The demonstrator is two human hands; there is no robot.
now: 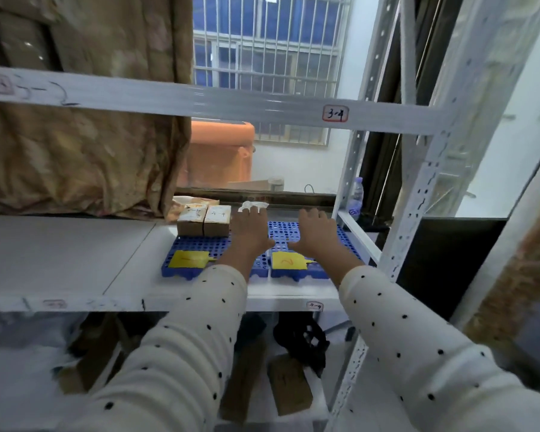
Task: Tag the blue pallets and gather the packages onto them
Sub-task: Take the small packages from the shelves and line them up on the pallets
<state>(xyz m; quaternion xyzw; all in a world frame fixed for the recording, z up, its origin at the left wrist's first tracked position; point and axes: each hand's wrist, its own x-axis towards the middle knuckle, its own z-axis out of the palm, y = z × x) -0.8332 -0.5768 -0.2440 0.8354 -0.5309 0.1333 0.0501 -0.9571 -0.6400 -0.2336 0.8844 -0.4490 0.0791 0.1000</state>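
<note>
Pallets, blue and perforated, lay side by side on the white shelf: left pallet and right pallet, edges touching. Yellow tag stuck at the front of the left pallet, second yellow tag, marked in red, at the front of the right pallet. Two small cardboard packages, touching one another, stood upright on the far-left corner of the left pallet, handwritten labels on top. Crumpled white wrapper lay just behind the left pallet, at the fingertips of the left hand. Left hand stretched flat over the far right part of the left pallet, grip wide, fingers spread, holding nothing. Right hand laid palm-down on the right pallet, grip likewise wide and empty, thumb pointed toward the left hand. Both sleeves cream with dark dots. Clear water bottle stood beyond the right pallet, past the shelf upright. Brown curtain hung far left of the pallets.
</note>
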